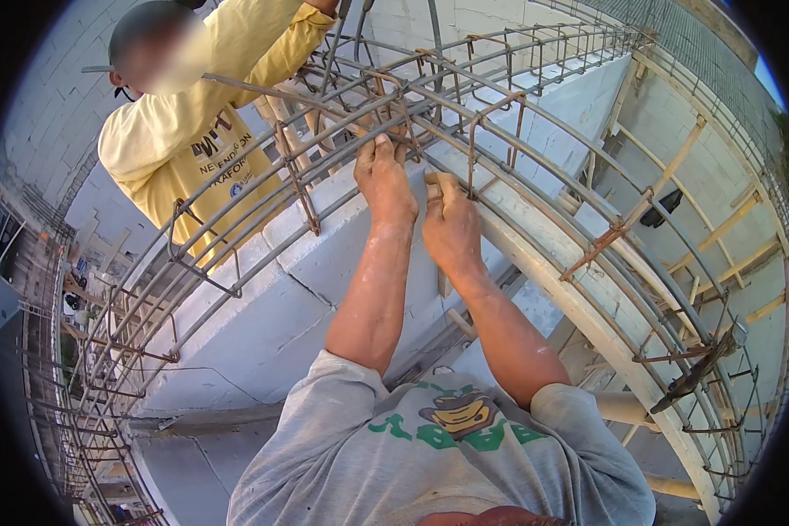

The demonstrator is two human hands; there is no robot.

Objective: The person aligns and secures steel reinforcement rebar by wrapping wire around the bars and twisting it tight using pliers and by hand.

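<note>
My left hand [386,186] reaches up to the crossing of the steel rebar cages, its fingers bent against a reinforcing bar [342,203] on the near side. Just right of it, my right hand [451,223] is closed, with thumb and fingers curled together beside the lower bars. Whatever sits in that pinch is too small or hidden to name. Rusty stirrups [295,180] wrap the long bars around both hands. Under the cage runs a wall of white blocks [311,263], its top close to my wrists.
A co-worker in a yellow shirt [171,149] stands across the wall at the left, arms raised beside the bars. A hammer-like tool [701,373] rests on the right-hand cage [618,232]. Wooden beams [679,162] cross the lower area at right.
</note>
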